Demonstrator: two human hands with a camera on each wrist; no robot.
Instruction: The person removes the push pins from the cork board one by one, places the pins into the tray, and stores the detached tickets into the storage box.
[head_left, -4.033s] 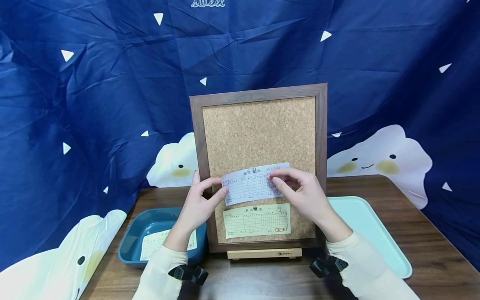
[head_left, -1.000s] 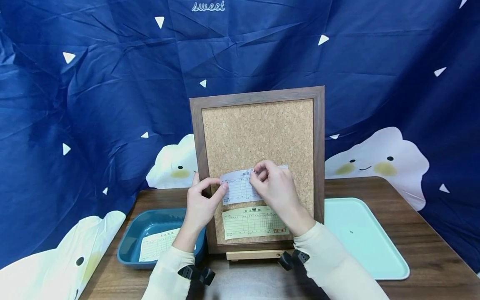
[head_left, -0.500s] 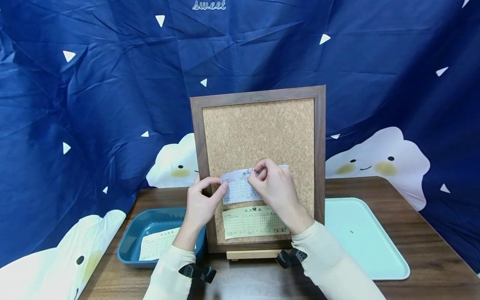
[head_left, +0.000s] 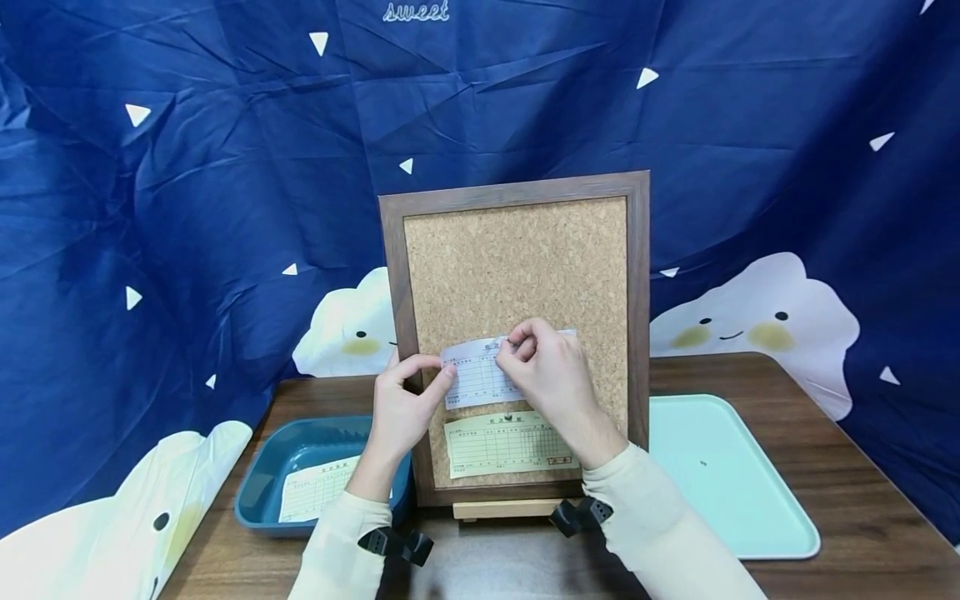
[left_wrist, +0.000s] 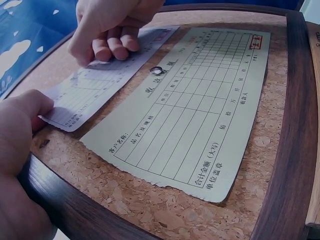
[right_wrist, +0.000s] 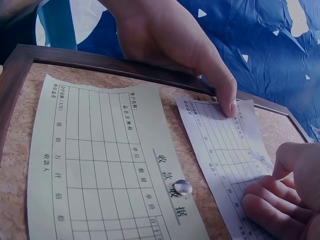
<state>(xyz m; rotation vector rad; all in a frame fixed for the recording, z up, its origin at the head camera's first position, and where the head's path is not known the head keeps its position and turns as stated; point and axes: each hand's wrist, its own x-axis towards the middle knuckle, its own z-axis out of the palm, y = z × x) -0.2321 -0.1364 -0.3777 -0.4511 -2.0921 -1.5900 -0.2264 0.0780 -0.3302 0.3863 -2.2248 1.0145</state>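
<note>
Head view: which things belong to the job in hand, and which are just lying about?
Likely part of the job: left hand, right hand, corkboard, lilac slip, pinned green slip, blue bin, slip inside it.

Apparently just around: mint tray (role unclear), blue backdrop.

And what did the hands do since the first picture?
The right hand moved left, from the right part of the purple slip to its top middle, where it seems to pinch the hidden pin. The left hand still holds the left edge, and the green slip stayed put.
</note>
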